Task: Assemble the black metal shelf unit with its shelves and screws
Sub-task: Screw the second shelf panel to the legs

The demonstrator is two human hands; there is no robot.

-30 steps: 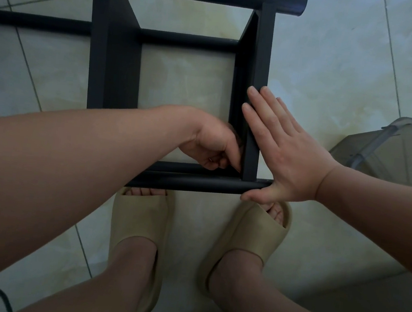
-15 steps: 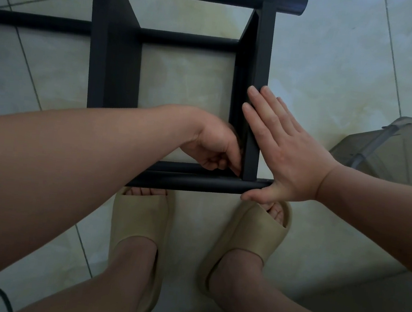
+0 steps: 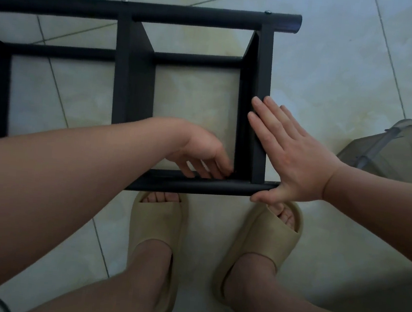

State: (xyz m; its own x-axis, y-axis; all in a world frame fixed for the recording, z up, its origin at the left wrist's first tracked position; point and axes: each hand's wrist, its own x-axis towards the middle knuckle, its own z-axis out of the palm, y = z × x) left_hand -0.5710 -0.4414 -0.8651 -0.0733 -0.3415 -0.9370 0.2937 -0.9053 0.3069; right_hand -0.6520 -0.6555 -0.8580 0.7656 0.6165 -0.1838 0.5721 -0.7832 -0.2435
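Black metal shelf unit point(image 3: 134, 77): laid on its side on pale floor tiles point(image 3: 323, 66), just ahead of the feet.
End panel point(image 3: 265, 68): set between far tube point(image 3: 189, 17) and near tube point(image 3: 197, 184).
Right hand point(image 3: 293, 165): flat, fingers straight, pressed against the end panel's outer face; thumb at the near tube's end.
Left hand point(image 3: 200, 150): inside the frame, fingertips in the corner of end panel and near tube; pinching anything or not, impossible to tell.
Screw heads point(image 3: 267, 11): two, on the far tube.
Beige slippers point(image 3: 156, 232): just below the near tube.
Grey translucent container point(image 3: 398, 153): right of the unit, apart.
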